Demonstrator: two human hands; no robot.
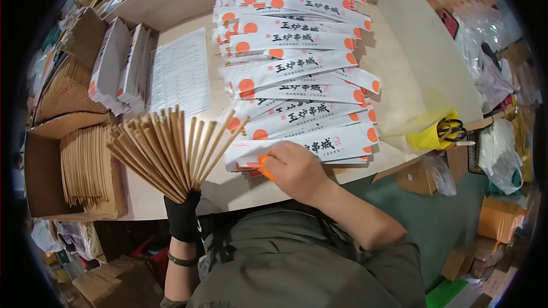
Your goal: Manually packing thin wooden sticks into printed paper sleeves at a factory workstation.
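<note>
My left hand (184, 217), in a black glove, is closed around the lower ends of a fanned bundle of wooden chopsticks (162, 151). Their upper ends spread out above the table edge. My right hand (294, 171), with orange covers on its fingertips, is closed at the left part of the nearest white paper sleeve (357, 147); its fingertips are partly hidden. Beyond it, a long overlapping pile of white paper chopstick sleeves (302, 68) with orange dots and dark print runs to the back of the table. Stick ends show at the pile's left side.
A cardboard box (117, 177) of tightly packed thin brown strips stands at the left. Behind it are upright stacks of white sleeves (109, 60) and a printed sheet (181, 71). Low boards edge the table (399, 63). A yellow bag (431, 131) with black-handled scissors (452, 128) hangs right.
</note>
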